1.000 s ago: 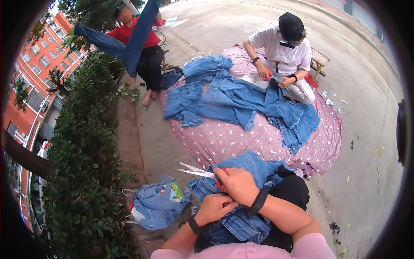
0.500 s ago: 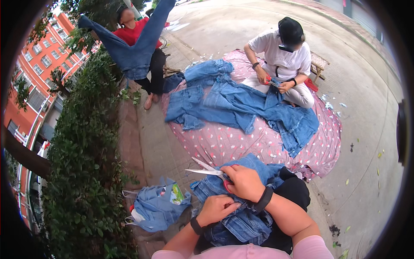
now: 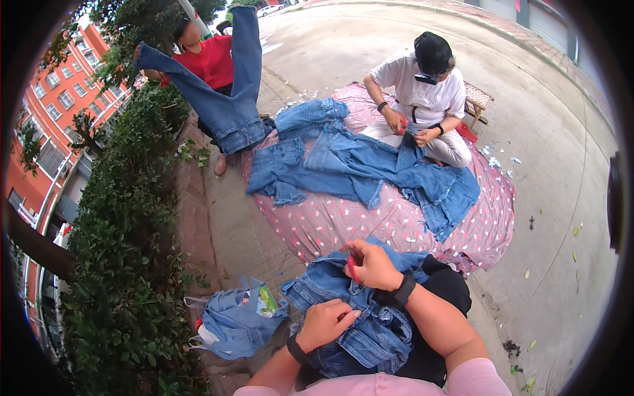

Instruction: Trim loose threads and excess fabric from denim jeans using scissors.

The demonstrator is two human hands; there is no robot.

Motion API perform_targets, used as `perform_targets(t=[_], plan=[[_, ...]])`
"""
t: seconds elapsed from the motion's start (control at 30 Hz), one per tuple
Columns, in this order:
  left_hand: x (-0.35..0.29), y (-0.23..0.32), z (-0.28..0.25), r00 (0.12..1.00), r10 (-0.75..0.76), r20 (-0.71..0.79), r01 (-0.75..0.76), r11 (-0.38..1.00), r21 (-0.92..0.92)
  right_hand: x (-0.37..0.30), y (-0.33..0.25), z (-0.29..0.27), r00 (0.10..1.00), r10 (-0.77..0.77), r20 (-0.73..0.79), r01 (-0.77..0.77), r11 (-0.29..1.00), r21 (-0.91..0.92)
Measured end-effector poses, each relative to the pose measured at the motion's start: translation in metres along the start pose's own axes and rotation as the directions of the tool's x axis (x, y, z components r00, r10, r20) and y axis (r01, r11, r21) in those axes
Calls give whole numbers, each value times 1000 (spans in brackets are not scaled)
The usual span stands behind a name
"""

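Observation:
A pair of red-handled scissors (image 3: 354,270) is in my right hand (image 3: 378,265), whose fingers are wrapped round the handles. The blades are smeared and hardly show. Below them, blue denim garments (image 3: 373,346) lie bunched over my lap, with frayed edges in places. My left hand (image 3: 326,322) rests on this denim with curled fingers, thumb against the cloth, and appears to grip a fold of it. The two hands are a short way apart, the right one farther from me.
A pink patterned cloth (image 3: 343,228) lies ahead, bearing several denim pieces (image 3: 350,162). A person in white (image 3: 422,92) sits there with red scissors. At far left, a person in red (image 3: 211,63) holds up jeans (image 3: 228,109). A denim bag (image 3: 241,323) stands beside a hedge (image 3: 125,264).
My right hand has turned the scissors, so the blades no longer point left. My left hand has barely moved. The person in red has lowered the jeans somewhat.

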State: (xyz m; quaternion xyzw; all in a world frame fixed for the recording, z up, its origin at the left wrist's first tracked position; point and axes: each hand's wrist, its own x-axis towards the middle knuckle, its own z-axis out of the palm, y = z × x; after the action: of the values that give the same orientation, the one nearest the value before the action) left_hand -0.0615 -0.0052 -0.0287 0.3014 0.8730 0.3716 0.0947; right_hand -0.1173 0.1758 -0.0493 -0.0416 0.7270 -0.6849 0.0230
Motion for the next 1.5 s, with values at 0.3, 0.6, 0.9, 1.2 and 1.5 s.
perform_targets(t=[0.3,0.6,0.9,1.2,1.5], plan=[[16,19,-47,923,49,-383,-50,999,7,4,-17,-18,982,86,169,-147,909,389],[25,25,-60,825,71,-560,11,990,141,0,-18,-20,972,85,217,-203,770,605],[41,15,-71,966,211,-152,-175,960,220,-18,-25,-24,946,-122,299,-105,761,641],[26,19,-85,978,-178,-111,132,933,-336,-20,-27,-25,945,-110,309,-139,719,681],[10,9,-97,974,-221,-58,181,900,-397,-7,-24,-15,908,-58,415,-158,870,468]])
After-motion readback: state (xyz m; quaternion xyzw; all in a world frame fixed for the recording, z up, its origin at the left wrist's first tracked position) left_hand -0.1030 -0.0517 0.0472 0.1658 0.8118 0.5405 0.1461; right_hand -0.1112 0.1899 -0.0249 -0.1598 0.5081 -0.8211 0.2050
